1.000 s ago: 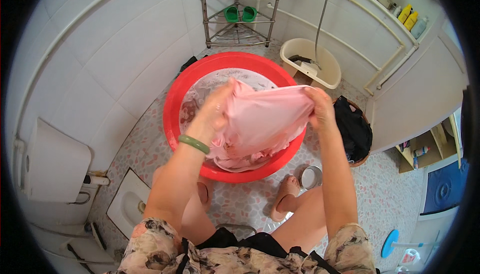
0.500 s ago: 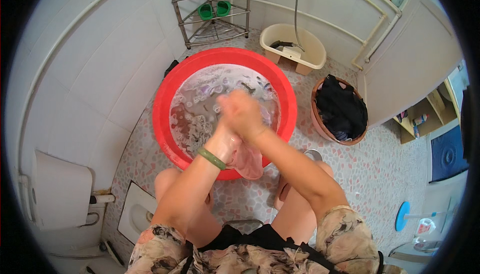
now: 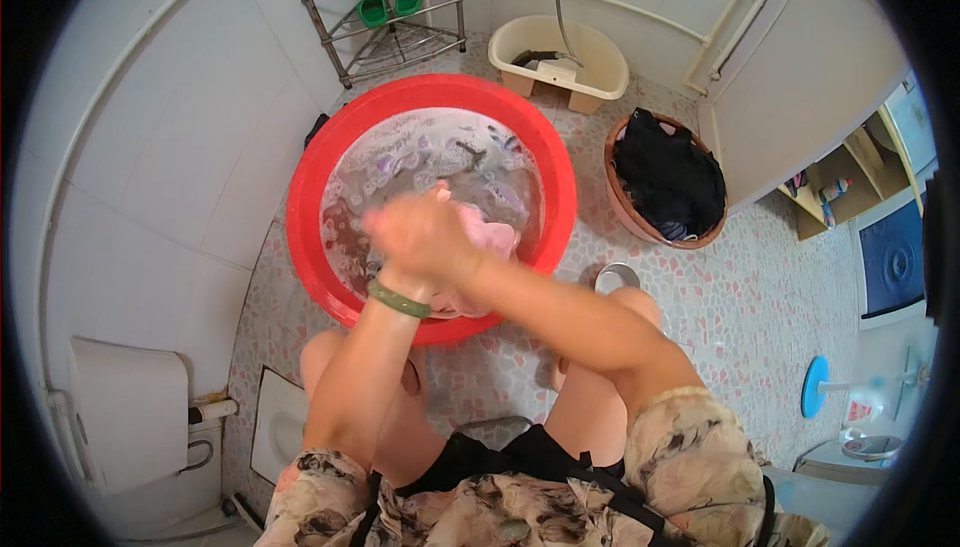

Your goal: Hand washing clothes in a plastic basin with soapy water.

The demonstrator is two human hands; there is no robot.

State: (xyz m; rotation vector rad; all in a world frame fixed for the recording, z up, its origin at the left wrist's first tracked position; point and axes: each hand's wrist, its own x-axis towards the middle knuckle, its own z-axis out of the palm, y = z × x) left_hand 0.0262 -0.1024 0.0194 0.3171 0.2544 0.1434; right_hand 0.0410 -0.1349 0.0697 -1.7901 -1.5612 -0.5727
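Over the near half of a big red basin (image 3: 553, 162), my two hands are pressed together on a wet pink cloth (image 3: 488, 237). My right hand (image 3: 428, 232) lies on top, closed and blurred by motion. Beneath it, my left hand (image 3: 402, 277) is mostly covered; a green bangle (image 3: 398, 298) circles that wrist. Folds of the cloth spill out beside and below the hands, toward the basin's near rim. Foamy, greyish water (image 3: 385, 152) fills the basin, with dark and purplish fabric pieces showing in it.
Right of the basin, a brown-rimmed tub (image 3: 617, 209) holds black clothes (image 3: 665, 172). A cream plastic tub (image 3: 605, 72) with a shower head stands behind. A metal corner rack (image 3: 390, 15) carries green slippers (image 3: 373, 11). A metal bowl (image 3: 617, 277) sits by my right knee, a squat toilet (image 3: 280, 427) at lower left.
My hands have shifted left over the basin, still together. More of the pink cloth now shows to their right. The whole view has tilted slightly.
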